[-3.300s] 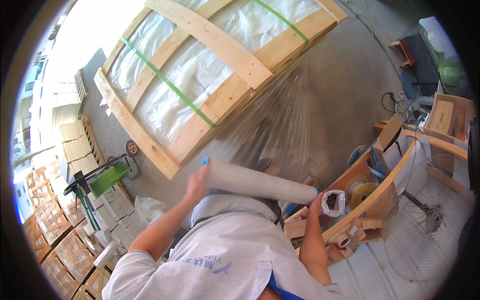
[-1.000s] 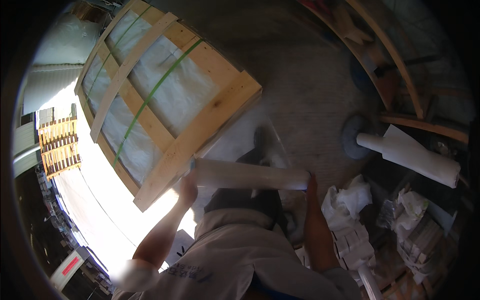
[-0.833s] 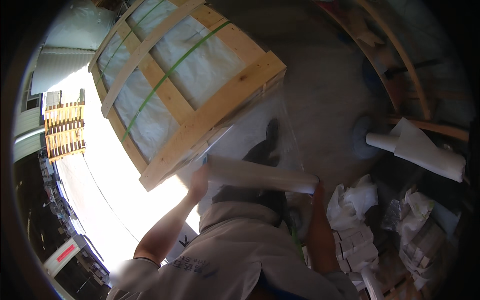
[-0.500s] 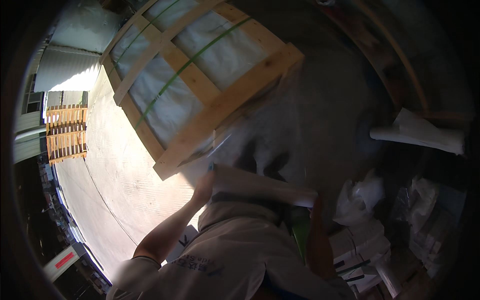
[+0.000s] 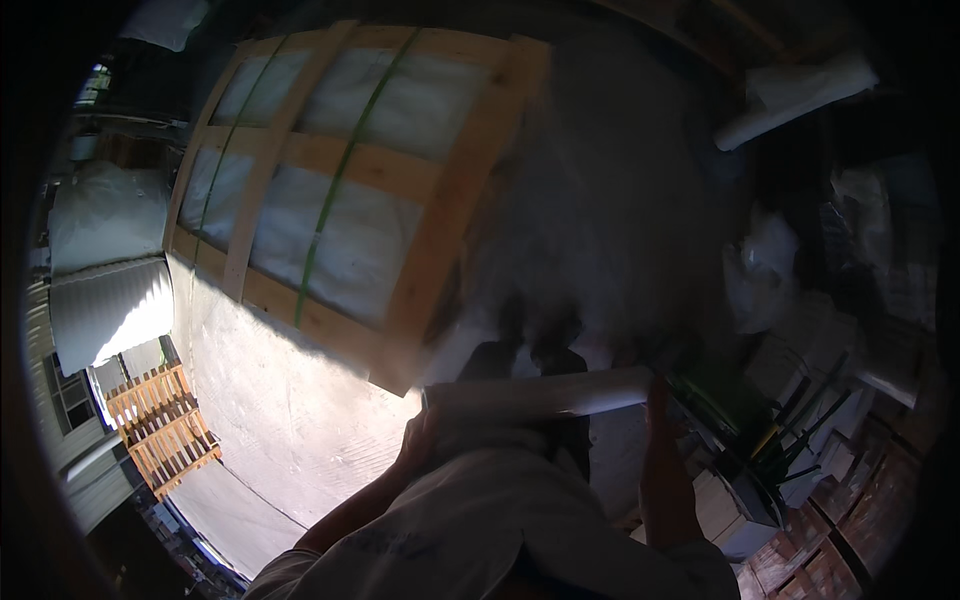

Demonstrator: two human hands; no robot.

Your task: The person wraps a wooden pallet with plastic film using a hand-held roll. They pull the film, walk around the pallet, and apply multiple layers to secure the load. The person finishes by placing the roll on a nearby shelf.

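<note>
While both hands grip the ends of the film roll, a sheet stretches to the wooden crate. Left hand and right hand are closed on it; the crate's top looks unwrapped, so I judge plenty remains.

We wear a pale grey short-sleeved shirt, loose and creased, filling the lower middle of the view below the wooden crate. Faint dark lettering crosses its left chest; we cannot make it out. Its sleeves end above the elbows, leaving both forearms bare. Our left hand and right hand are bare, without gloves, rings or a watch.
</note>
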